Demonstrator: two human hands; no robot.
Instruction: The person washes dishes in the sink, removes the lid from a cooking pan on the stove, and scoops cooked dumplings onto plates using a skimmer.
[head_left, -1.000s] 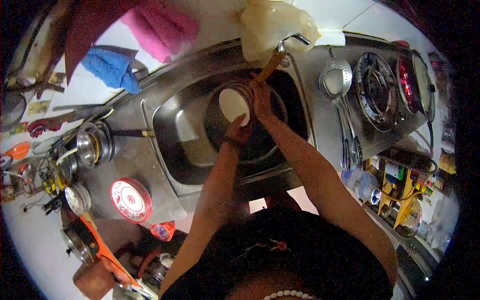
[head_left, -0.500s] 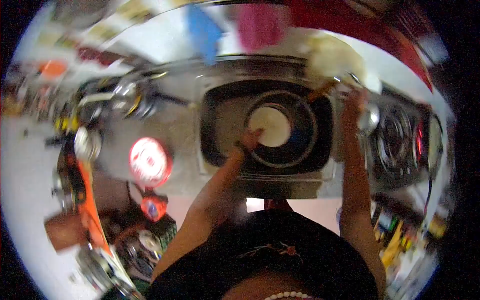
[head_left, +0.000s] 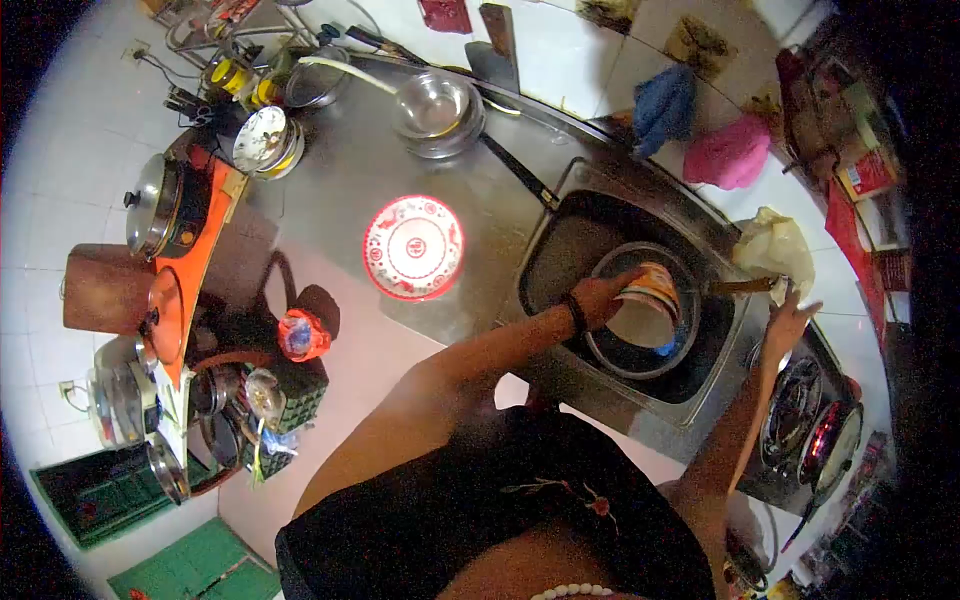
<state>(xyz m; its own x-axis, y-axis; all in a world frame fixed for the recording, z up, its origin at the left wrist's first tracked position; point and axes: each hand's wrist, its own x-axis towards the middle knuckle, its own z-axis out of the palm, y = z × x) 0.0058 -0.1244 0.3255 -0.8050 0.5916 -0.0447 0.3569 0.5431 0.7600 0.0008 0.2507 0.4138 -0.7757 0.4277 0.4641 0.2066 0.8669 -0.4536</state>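
Note:
My left hand (head_left: pixel 603 302) grips a stack of bowls (head_left: pixel 648 310) with orange and white rims, tilted over a round basin (head_left: pixel 620 262) in the sink (head_left: pixel 545 270). Something blue shows in the basin beside the bowls. My right hand (head_left: pixel 790 325) is at the faucet (head_left: pixel 783 290), its fingers spread apart. A brown spout (head_left: pixel 738 287) reaches from the faucet toward the basin. Red-rimmed plates (head_left: pixel 413 248) lie on the steel counter (head_left: pixel 330 190) to the left of the sink.
Metal bowls (head_left: pixel 432 108) and a black-handled pan stand behind the plates. A blue cloth (head_left: pixel 664 108) and a pink cloth (head_left: pixel 728 152) hang on the wall. The stove (head_left: pixel 795 410) is at the right. An orange shelf (head_left: pixel 208 260) with pots stands at the left.
The view has swung left. My right hand has left the bowls for the faucet. My left hand still holds the bowls, now tilted over the basin.

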